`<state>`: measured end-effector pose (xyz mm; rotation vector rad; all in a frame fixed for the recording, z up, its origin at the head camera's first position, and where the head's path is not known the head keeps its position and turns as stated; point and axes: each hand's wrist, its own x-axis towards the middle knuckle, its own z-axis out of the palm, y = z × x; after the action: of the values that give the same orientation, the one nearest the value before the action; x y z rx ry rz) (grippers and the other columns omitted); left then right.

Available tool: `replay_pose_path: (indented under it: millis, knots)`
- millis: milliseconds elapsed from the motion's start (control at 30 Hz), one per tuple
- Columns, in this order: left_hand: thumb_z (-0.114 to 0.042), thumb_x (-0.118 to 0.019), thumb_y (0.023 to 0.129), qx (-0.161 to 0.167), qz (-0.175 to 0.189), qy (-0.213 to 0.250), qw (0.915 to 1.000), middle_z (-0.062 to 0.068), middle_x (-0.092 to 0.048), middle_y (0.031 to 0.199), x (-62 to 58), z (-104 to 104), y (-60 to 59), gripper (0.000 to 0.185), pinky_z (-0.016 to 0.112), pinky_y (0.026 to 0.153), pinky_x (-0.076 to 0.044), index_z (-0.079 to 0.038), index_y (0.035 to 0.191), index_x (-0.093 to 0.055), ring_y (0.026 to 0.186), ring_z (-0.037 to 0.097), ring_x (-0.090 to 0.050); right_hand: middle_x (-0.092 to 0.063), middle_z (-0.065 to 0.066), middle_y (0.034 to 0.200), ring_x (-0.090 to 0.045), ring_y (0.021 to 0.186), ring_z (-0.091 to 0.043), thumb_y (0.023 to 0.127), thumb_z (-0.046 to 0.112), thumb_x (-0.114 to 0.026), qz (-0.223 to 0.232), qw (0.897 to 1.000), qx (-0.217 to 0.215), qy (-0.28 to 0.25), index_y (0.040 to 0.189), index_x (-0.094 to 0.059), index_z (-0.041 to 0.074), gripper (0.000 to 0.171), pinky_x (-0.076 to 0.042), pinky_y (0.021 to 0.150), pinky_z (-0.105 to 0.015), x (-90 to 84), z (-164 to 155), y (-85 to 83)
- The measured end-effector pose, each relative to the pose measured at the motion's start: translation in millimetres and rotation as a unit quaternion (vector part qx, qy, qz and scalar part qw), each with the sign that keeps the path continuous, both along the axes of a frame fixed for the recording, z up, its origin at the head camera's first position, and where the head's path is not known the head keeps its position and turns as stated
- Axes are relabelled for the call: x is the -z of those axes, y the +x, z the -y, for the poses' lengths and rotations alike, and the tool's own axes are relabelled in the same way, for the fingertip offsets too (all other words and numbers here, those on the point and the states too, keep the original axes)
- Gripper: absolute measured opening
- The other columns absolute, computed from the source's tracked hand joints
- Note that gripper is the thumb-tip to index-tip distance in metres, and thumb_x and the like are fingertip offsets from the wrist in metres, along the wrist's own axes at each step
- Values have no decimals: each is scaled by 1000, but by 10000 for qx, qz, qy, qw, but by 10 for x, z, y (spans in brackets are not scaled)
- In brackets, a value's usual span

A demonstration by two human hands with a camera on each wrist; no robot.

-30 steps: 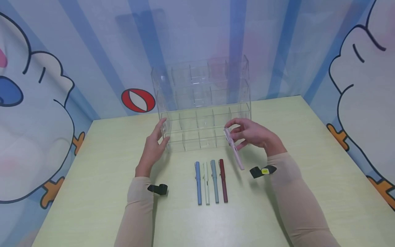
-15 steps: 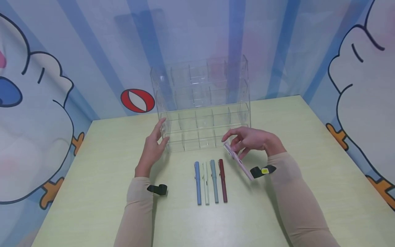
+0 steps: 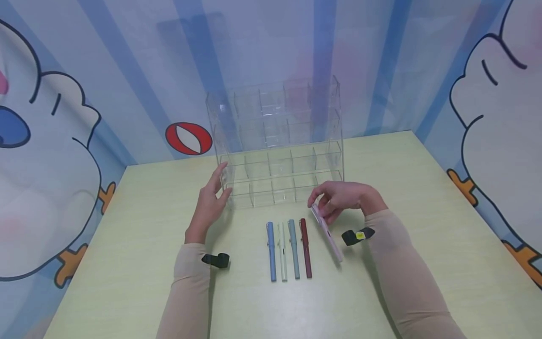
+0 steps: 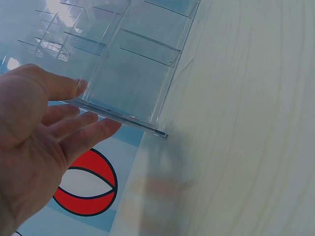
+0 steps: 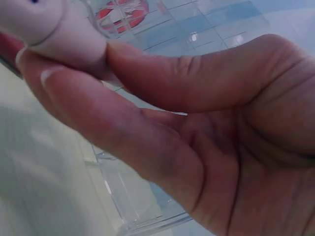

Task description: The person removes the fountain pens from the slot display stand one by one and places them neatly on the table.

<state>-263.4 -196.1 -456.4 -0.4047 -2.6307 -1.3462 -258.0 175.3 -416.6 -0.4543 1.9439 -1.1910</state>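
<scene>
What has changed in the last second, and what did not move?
The right hand, pinching the pink pen, came down and toward the person, away from the clear organizer, so the pen now lies low beside the dark red pen. The left hand stayed at the organizer's side; the four pens kept their row.

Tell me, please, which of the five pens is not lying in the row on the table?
The pale pink pen: the right hand pinches its top end and holds it slanted, beside the dark red pen.

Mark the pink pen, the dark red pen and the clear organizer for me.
pink pen (image 3: 328,235), head view, middle of its barrel.
dark red pen (image 3: 306,248), head view, middle of its barrel.
clear organizer (image 3: 279,165), head view, front wall of a lower tier.
</scene>
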Motion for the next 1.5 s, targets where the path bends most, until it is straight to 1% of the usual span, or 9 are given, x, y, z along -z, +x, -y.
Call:
replay_pose_path:
  millis: [133,267,333,600,833,900,1033,1200,1500]
  knots:
    - [-5,-59,100,33,-33,46,10000,6,-29,162,-2,-4,0,73,54,110,-38,-31,159,-26,137,39,-43,-64,-17,90,-70,74,-26,92,-8,-63,-26,9998,-46,202,124,-57,-8,33,-61,75,-41,54,12,-6]
    - [-6,-60,100,55,-41,30,10000,7,-29,162,-4,-7,1,72,54,110,-38,-31,159,-26,137,39,-43,-64,-16,86,-70,72,-25,91,-9,-64,-62,9992,-104,375,121,-57,-8,31,-62,74,-40,112,27,-13]
    - [-7,-60,100,16,-21,8,10000,5,-29,162,-4,-6,2,73,53,111,-38,-34,159,-26,138,38,-43,-65,-16,86,-71,72,-24,90,-10,-64,-89,9989,-83,451,120,-58,-8,31,-62,73,-39,129,44,-13]
    - [-6,-59,100,15,-49,33,10000,7,-30,162,0,9,8,71,54,110,-38,-30,159,-27,137,38,-43,-67,-17,90,-71,73,-22,89,-10,-65,-107,9979,-71,639,116,-59,-7,27,-62,71,-36,158,113,1]
    - [-7,-59,101,26,-31,29,10000,7,-30,162,-1,19,15,73,53,110,-39,-38,158,-26,138,38,-43,-68,-18,89,-72,71,-23,88,-10,-67,-8,9972,5,745,112,-59,-5,25,-62,69,-37,225,184,6]
    - [-6,-59,101,54,-49,34,10000,8,-30,162,-4,18,16,72,53,110,-39,-37,158,-26,137,39,-43,-67,-18,89,-72,71,-24,88,-10,-66,29,9971,73,762,112,-59,-4,26,-62,69,-38,239,198,7]
    - [-6,-58,101,76,-55,41,9999,7,-29,162,-7,15,13,71,53,110,-39,-33,158,-27,138,39,-43,-67,-18,89,-71,70,-24,88,-9,-67,-59,9961,133,870,112,-59,-2,26,-62,68,-36,241,214,11]
    - [-6,-58,101,69,-31,34,10000,7,-29,162,-7,11,20,70,53,110,-38,-31,158,-27,138,39,-42,-67,-17,89,-71,70,-22,89,-10,-65,-214,9947,104,997,111,-62,-3,24,-62,66,-35,207,232,38]
    - [-5,-58,100,89,-56,38,9999,9,-30,162,-8,10,14,71,54,110,-39,-31,159,-26,138,40,-42,-63,-15,92,-68,71,-21,87,-10,-67,-490,9912,227,1210,109,-64,-1,25,-61,66,-34,172,277,67]
